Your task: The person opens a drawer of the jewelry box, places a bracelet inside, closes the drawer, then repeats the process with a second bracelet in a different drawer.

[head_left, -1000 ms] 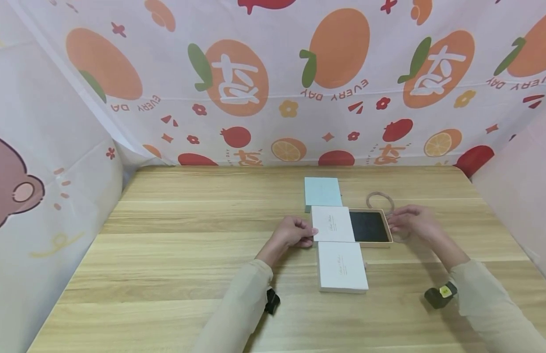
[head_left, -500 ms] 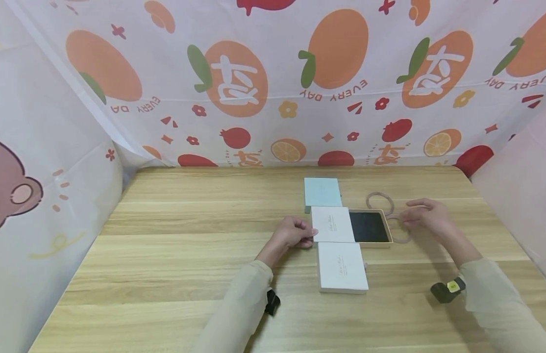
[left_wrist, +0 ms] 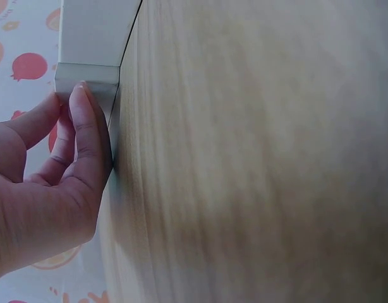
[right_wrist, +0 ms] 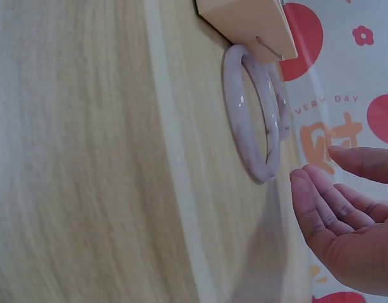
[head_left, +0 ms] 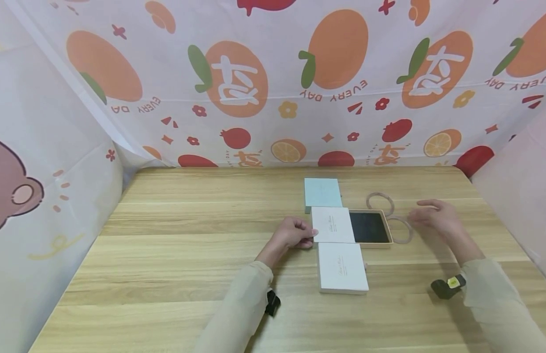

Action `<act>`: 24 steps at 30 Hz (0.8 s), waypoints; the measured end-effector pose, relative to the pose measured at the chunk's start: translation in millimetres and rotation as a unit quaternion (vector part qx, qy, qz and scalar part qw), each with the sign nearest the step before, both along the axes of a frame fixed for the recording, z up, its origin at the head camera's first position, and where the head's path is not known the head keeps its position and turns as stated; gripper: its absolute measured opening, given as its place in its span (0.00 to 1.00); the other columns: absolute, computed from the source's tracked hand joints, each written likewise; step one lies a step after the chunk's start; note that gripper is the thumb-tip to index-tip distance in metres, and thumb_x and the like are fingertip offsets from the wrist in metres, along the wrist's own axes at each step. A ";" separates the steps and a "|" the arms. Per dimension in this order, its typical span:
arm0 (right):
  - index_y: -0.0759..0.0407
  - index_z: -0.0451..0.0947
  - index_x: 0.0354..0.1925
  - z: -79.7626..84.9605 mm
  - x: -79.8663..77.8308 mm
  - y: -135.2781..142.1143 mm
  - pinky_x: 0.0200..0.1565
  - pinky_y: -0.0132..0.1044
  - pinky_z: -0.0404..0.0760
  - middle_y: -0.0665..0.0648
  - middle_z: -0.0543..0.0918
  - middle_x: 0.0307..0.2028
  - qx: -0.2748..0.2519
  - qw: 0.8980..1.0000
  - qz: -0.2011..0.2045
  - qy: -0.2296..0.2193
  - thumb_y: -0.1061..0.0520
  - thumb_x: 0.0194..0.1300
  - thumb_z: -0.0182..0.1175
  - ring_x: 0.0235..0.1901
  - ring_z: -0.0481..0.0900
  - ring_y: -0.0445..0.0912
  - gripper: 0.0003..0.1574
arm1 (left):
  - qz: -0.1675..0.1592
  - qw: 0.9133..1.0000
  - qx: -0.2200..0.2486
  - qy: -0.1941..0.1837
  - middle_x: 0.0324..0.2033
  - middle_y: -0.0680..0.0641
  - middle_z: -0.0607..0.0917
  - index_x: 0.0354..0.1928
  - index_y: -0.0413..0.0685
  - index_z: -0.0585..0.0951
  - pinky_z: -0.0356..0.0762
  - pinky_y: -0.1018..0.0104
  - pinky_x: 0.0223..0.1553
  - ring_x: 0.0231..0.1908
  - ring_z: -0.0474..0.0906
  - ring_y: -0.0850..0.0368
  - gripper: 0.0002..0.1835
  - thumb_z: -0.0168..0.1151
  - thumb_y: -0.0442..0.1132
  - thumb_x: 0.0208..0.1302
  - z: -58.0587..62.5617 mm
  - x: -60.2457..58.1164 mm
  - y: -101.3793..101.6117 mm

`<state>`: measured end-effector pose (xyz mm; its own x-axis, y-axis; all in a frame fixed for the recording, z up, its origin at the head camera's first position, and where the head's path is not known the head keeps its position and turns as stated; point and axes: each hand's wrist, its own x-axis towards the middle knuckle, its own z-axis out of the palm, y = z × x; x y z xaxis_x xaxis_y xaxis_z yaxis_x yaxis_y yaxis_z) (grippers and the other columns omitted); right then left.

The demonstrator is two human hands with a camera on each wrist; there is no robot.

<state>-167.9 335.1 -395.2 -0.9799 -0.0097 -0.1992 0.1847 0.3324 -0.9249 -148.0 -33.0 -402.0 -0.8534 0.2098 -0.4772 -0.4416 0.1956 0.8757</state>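
Observation:
My left hand (head_left: 295,232) pinches the left end of the middle white gift box (head_left: 331,224), thumb on its top edge; the left wrist view shows the fingertips against the box end (left_wrist: 88,74). From the box's right side a tan drawer (head_left: 386,226) with a black lining (head_left: 368,227) sticks out. My right hand (head_left: 438,218) hovers to the right of the drawer, fingers loosely bent and holding nothing. Just left of its fingertips lies a pale lilac bangle (right_wrist: 239,113), close to the drawer's front. A second bangle (head_left: 391,204) lies behind it.
A light blue box (head_left: 323,191) sits behind the middle box, and another white box (head_left: 342,267) in front, all on the wooden table (head_left: 167,274). A fruit-print cloth (head_left: 273,132) hangs along the back edge.
My right hand has drawn back to the right from the drawer's front, uncovering the nearer bangle. The left hand and the boxes have stayed in place.

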 end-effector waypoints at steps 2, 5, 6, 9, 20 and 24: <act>0.81 0.50 0.61 -1.8 1.2 -0.2 0.38 0.32 0.81 0.43 0.82 0.28 0.003 1.000 -0.001 0.000 0.62 0.65 0.54 0.30 0.81 0.39 0.36 | 0.001 1.000 0.001 -0.001 0.22 0.43 0.80 0.30 0.32 0.79 0.81 0.70 0.26 0.19 0.76 0.60 0.06 0.63 0.31 0.56 0.3 0.2 -0.1; 0.82 0.50 0.61 -4.7 2.5 -1.5 0.38 0.32 0.81 0.44 0.82 0.28 0.004 1.000 0.000 0.006 0.64 0.65 0.53 0.30 0.81 0.38 0.35 | 0.003 1.000 0.003 0.000 0.21 0.43 0.80 0.30 0.32 0.79 0.81 0.70 0.26 0.19 0.76 0.61 0.06 0.63 0.31 0.56 0.2 0.4 -0.1; 0.82 0.50 0.60 -5.6 2.9 -2.2 0.38 0.31 0.81 0.44 0.82 0.29 0.007 1.000 0.001 0.008 0.65 0.64 0.54 0.30 0.81 0.38 0.35 | 0.004 1.000 0.004 0.000 0.21 0.43 0.80 0.29 0.32 0.79 0.81 0.70 0.26 0.19 0.76 0.61 0.06 0.63 0.31 0.56 0.2 0.5 0.0; 0.82 0.50 0.60 -8.5 3.5 -4.4 0.37 0.31 0.81 0.46 0.83 0.30 0.006 1.000 0.005 0.006 0.67 0.64 0.53 0.30 0.81 0.38 0.34 | 0.005 1.000 0.004 -0.001 0.21 0.43 0.80 0.30 0.32 0.79 0.81 0.70 0.26 0.19 0.76 0.61 0.06 0.63 0.31 0.56 -0.1 0.7 0.2; 0.77 0.57 0.59 -17.4 4.9 -5.4 0.36 0.21 0.75 0.67 0.80 0.42 0.103 0.994 0.029 0.015 0.64 0.59 0.60 0.32 0.76 0.29 0.35 | 0.005 1.000 0.001 0.001 0.22 0.43 0.81 0.31 0.33 0.80 0.81 0.70 0.26 0.19 0.76 0.61 0.06 0.64 0.31 0.56 -0.9 1.1 0.5; 0.77 0.58 0.58 -18.8 4.8 -7.4 0.36 0.20 0.73 0.69 0.79 0.43 0.128 0.991 0.032 0.022 0.63 0.58 0.61 0.31 0.76 0.29 0.35 | 0.005 1.000 0.002 0.000 0.23 0.43 0.81 0.32 0.32 0.79 0.82 0.69 0.27 0.19 0.77 0.60 0.06 0.63 0.31 0.56 -1.1 0.6 0.2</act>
